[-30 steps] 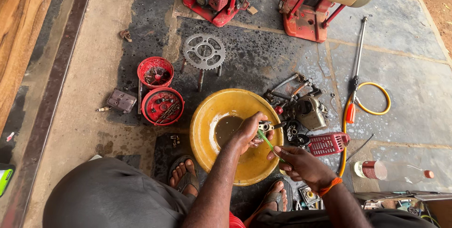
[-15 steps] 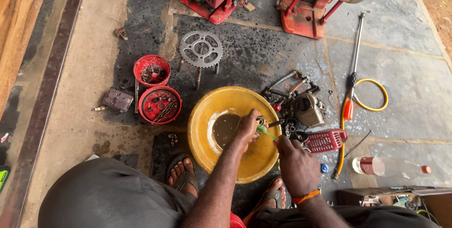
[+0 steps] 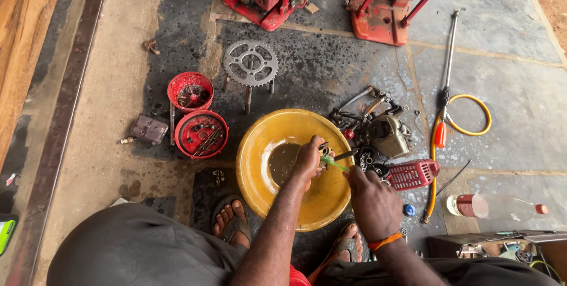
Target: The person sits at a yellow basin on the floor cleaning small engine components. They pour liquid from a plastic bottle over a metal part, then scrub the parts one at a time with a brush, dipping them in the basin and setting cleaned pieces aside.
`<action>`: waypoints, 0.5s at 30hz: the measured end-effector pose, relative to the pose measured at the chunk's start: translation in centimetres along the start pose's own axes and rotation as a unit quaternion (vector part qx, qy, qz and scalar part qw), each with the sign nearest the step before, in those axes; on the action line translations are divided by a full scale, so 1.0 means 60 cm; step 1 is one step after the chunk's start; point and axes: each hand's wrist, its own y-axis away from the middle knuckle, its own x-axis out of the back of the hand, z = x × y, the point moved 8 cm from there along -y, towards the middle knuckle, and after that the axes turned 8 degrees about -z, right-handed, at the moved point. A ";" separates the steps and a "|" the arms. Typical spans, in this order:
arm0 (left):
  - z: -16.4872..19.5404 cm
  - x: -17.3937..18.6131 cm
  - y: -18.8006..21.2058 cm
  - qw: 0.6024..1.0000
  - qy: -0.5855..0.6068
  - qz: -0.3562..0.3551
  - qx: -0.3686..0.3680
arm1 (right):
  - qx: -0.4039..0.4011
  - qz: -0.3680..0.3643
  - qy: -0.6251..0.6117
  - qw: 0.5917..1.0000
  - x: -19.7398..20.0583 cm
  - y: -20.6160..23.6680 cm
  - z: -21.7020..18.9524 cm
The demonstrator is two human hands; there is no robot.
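Over the yellow basin, the left hand pinches a small metal part (fingers closed); the right hand, just beside, grips a green brush.

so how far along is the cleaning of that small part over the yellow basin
Already done: the machine is stripped, with loose metal parts on the floor and small hardware sorted into two red tubs. In hand: the left hand holds a small metal part over the yellow basin of murky liquid while the right hand works it with a green-handled brush. Left: the other parts still look grimy.
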 end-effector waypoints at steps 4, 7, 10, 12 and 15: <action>0.004 0.004 -0.002 0.999 0.039 -0.012 -0.025 | -0.058 -0.109 -0.204 0.971 -0.043 -0.011 0.003; 0.012 0.004 -0.003 0.991 0.095 -0.045 -0.081 | -0.029 -0.161 -0.346 0.924 -0.065 -0.024 -0.001; -0.002 0.001 -0.009 0.988 0.127 -0.063 -0.055 | 0.005 -0.122 -0.354 0.927 -0.047 -0.029 0.002; -0.011 -0.003 -0.012 0.983 0.163 -0.076 -0.031 | 0.028 0.015 -0.181 0.983 -0.001 -0.023 0.008; -0.013 -0.003 -0.012 0.978 0.196 -0.068 -0.023 | 0.004 -0.030 -0.189 0.982 -0.005 -0.025 0.019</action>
